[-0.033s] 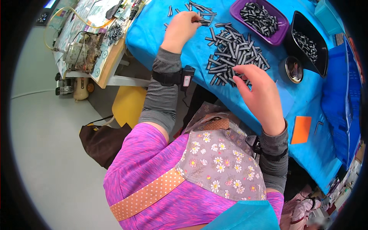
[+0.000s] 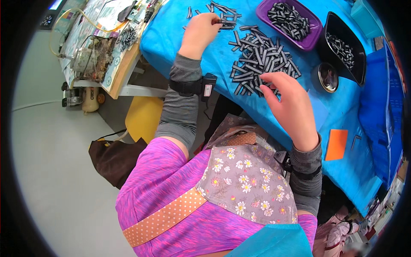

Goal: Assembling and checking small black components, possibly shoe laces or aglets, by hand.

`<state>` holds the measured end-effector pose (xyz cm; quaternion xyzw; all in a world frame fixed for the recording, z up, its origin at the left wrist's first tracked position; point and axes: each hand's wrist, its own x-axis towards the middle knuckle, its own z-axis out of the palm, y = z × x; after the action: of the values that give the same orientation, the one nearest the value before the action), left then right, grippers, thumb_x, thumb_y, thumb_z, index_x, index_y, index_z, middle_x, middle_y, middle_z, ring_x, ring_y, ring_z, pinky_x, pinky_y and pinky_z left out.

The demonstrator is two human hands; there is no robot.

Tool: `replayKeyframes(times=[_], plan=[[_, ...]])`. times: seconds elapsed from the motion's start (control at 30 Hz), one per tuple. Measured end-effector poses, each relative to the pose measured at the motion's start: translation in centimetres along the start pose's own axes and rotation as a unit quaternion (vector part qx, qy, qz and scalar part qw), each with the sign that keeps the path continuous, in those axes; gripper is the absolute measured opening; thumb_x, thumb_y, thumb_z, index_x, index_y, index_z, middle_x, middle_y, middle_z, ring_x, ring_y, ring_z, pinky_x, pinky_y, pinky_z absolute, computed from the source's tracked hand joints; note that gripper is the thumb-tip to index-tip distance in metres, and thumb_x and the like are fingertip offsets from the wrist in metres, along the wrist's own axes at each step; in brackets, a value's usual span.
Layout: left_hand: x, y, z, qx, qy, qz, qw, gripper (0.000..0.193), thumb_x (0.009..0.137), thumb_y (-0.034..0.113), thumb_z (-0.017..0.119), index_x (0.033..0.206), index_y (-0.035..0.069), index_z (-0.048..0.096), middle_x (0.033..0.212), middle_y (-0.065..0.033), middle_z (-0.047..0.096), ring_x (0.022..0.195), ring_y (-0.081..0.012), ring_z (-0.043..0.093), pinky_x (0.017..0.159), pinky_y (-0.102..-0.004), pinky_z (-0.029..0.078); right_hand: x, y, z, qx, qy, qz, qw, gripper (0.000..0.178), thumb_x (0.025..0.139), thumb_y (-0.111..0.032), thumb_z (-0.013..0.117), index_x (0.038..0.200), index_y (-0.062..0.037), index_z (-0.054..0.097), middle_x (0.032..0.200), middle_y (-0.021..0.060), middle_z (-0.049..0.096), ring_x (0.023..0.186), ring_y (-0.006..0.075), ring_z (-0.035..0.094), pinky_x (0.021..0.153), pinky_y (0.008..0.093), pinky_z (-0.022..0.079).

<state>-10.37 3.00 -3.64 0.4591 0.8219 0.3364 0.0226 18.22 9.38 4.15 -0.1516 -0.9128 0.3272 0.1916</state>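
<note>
Over blue cloth (image 2: pixel 169 36), left hand (image 2: pixel 200 35) closed on strips (image 2: pixel 228 22), right hand (image 2: pixel 292 108) half-spread

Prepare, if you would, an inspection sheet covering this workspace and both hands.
Surface: wrinkled blue cloth.
Working pieces: heaped striped strips; more in purple tray, black bin.
Clutter: metal bowl, orange card, hex key on the cloth.
Left hand: fingertips at the smaller strip group; grip unclear.
Right hand: thumb and forefinger parted at the heap's near edge.
Cables: thin black cable below forearm-worn device; yellow tube by side table.
Surroundings: yellow seat, blue crate.
</note>
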Motion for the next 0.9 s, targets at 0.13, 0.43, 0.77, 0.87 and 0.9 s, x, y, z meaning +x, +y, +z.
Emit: replayKeyframes(times=[0.13, 0.43, 0.77, 0.87, 0.9], plan=[[0.0, -0.3, -0.6, -0.130, 0.054, -0.033, 0.990, 0.026, 0.085, 0.017, 0.073, 0.104, 0.000, 0.071, 0.092, -0.0089, 0.073, 0.078, -0.0167, 0.067, 0.073, -0.0271, 0.053, 0.0, 0.0, -0.1, -0.004, 0.006, -0.006, 1.000, 0.015, 0.083, -0.007, 0.068, 0.096, -0.0017, 0.065, 0.090, 0.0128, 0.066, 0.086, 0.0325, 0.064, 0.073, 0.0399, 0.051], [-3.2, 7.4, -3.9, -0.491, -0.009, -0.046, 0.870, 0.022, 0.091, 0.017, 0.069, 0.106, 0.001, 0.070, 0.092, -0.0053, 0.072, 0.080, -0.0093, 0.066, 0.074, -0.0212, 0.054, 2.0, 0.0, 0.8, 0.135, 0.078, 0.093, 0.983, 0.018, 0.086, -0.009, 0.069, 0.103, -0.0010, 0.066, 0.089, 0.0084, 0.068, 0.069, 0.0157, 0.061, 0.063, 0.0283, 0.049], [-5.3, 10.3, -1.8, -0.578, -0.093, -0.089, 0.806, 0.017, 0.089, 0.011, 0.071, 0.101, -0.001, 0.069, 0.092, -0.0057, 0.071, 0.076, -0.0095, 0.066, 0.069, -0.0213, 0.057, 2.5, 1.0, 1.7, 0.313, 0.142, 0.115, 0.932, 0.014, 0.091, -0.011, 0.068, 0.097, 0.0003, 0.068, 0.082, -0.0017, 0.065, 0.069, 0.0032, 0.052, 0.059, 0.0193, 0.042], [-5.4, 10.2, -1.0, -0.590, -0.106, -0.101, 0.794, 0.017, 0.090, 0.013, 0.071, 0.101, 0.000, 0.069, 0.088, -0.0062, 0.071, 0.074, -0.0090, 0.066, 0.068, -0.0203, 0.056, 2.4, 0.8, 1.5, 0.317, 0.192, 0.112, 0.922, 0.009, 0.093, -0.009, 0.065, 0.094, -0.0002, 0.064, 0.082, -0.0025, 0.063, 0.070, 0.0020, 0.051, 0.062, 0.0174, 0.040], [-5.4, 10.2, -1.1, -0.590, -0.103, -0.102, 0.794, 0.017, 0.090, 0.013, 0.071, 0.101, 0.000, 0.069, 0.088, -0.0062, 0.071, 0.074, -0.0090, 0.066, 0.068, -0.0203, 0.056, 2.3, 0.8, 1.4, 0.318, 0.189, 0.111, 0.922, 0.009, 0.093, -0.009, 0.065, 0.094, -0.0002, 0.064, 0.082, -0.0025, 0.063, 0.070, 0.0020, 0.051, 0.062, 0.0174, 0.040]])
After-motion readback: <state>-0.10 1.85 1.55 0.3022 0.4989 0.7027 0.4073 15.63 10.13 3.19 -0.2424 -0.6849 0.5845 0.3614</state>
